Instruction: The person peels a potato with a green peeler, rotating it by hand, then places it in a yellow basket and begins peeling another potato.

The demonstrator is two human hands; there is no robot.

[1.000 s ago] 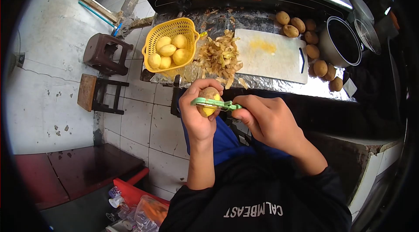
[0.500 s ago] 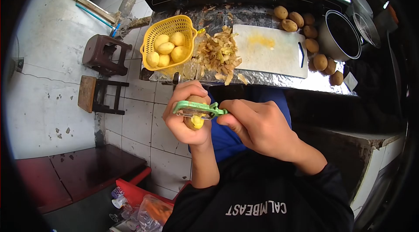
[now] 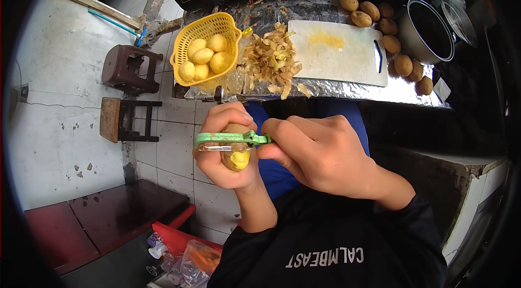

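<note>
- Potato (image 3: 237, 162): located just left of and below the centre of the frame, held in the left hand (image 3: 220, 166); brown skin remains on much of what shows, with a moist yellow patch bared at its lower end.
- Left hand: fingers curled around the potato, gripping it; the far side of the hold is hidden.
- Right hand (image 3: 323, 158): fingers closed on the handle end of the peeler (image 3: 222, 137), a green frame with a thin metallic blade laid crosswise over the potato. Blade contact cannot be confirmed.
- Technique, as judged: a shallow blade angle with light, even pressure should lift skin without gouging flesh. Strokes are best begun at the edge of the bared patch, slightly overlapping.
- Hazard, as judged: the left fingers sit close to the blade's path and are best tucked behind it; damp flesh may prove slippery, so the grip belongs on dry skin.
- Peelings (image 3: 269, 57): upper centre, a loose heap of thin, curled strips, brown outside and paler within.
- Basket (image 3: 187, 36): upper left, yellow perforated plastic, containing smooth, oval, pale-yellow potatoes.
- Cutting board (image 3: 336, 63): right of the heap, flat, whitish, stained yellow.
- Unpeeled potatoes (image 3: 402, 65): upper right, matt brown, rounded, near a smooth metal pot (image 3: 411, 38).
- Counter (image 3: 407, 91): covered in shiny, wrinkled foil-like material.
</note>
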